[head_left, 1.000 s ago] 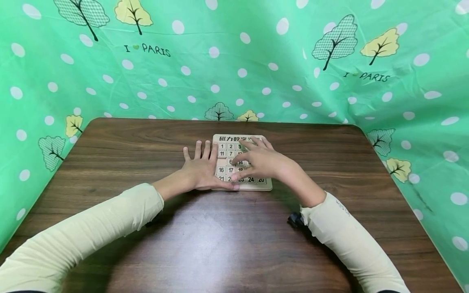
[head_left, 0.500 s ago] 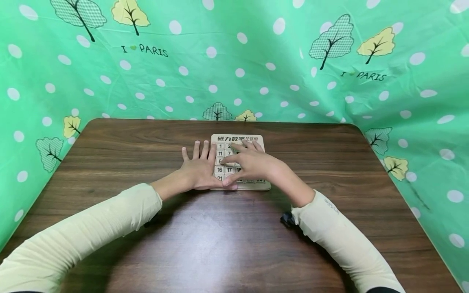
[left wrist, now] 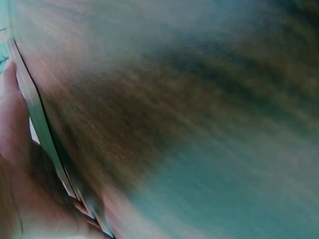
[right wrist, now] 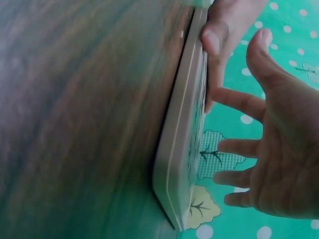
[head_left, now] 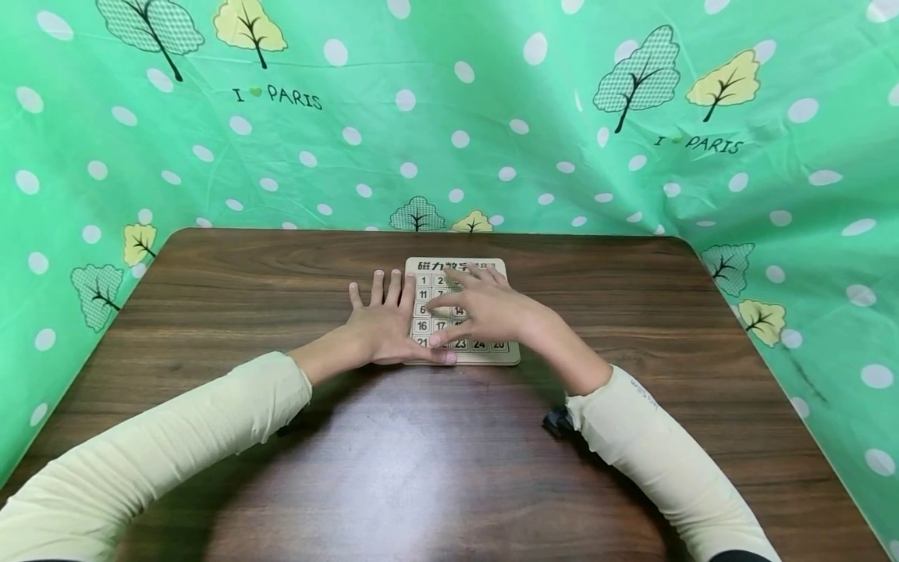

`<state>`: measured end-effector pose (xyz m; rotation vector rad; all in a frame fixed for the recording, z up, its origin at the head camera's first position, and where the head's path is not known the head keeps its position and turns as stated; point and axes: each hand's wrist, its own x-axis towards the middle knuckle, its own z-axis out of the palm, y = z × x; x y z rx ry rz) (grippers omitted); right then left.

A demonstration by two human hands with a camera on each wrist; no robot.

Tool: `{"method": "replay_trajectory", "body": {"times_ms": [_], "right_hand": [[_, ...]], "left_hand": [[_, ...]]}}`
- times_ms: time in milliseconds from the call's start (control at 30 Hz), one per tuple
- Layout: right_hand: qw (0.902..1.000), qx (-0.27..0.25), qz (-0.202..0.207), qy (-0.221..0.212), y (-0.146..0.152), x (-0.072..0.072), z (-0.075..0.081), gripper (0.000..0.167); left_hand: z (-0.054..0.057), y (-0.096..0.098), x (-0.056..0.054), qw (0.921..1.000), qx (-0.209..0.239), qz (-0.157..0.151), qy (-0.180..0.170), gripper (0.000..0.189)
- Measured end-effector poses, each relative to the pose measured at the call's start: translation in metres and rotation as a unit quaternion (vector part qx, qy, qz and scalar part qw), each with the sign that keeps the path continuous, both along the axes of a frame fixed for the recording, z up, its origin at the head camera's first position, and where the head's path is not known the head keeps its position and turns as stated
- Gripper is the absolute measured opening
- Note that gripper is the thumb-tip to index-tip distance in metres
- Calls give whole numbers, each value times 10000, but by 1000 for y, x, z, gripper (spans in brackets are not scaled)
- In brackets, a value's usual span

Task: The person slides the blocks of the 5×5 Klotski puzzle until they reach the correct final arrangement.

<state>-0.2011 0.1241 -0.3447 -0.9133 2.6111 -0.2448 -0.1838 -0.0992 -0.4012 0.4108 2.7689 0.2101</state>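
A wooden number sliding puzzle [head_left: 440, 326] with black-numbered tiles lies near the table's far side. My left hand [head_left: 382, 332] is spread flat against its left side, the thumb laid along the near edge. Over the board is my right hand [head_left: 495, 312], fingers extended and apart, hiding much of the middle and right tiles. Its index fingertip is right at tile 6 [head_left: 421, 311], in the leftmost column. In the right wrist view, that hand [right wrist: 284, 149] faces the puzzle's tiled side with nothing in its grasp. The left wrist view shows the left palm [left wrist: 25, 184] along the board's edge [left wrist: 37, 104].
The dark wood-grain table [head_left: 393, 460] stretches around the puzzle. Behind and on both sides hangs a green dotted curtain [head_left: 449, 101] printed with trees. A small black device [head_left: 558, 423] sits under the right wrist by the sleeve cuff.
Tile 6 has slid left into the gap in the leftmost column. My right hand moved left along with it, then shifted slightly back to the right. The left hand stays in place.
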Motion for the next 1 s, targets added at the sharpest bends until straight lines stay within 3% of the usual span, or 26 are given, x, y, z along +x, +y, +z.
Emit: {"method": "replay_trajectory", "body": {"times_ms": [200,1000], "right_hand": [[9994,137,-286,129,5,-7,0,76],[9989,306,-344,-46,3,-10,0,77]], "left_hand": [[0,2,1,9999,78,44,-68,166],[2,1,1,9999,74,38,-109,165]]}}
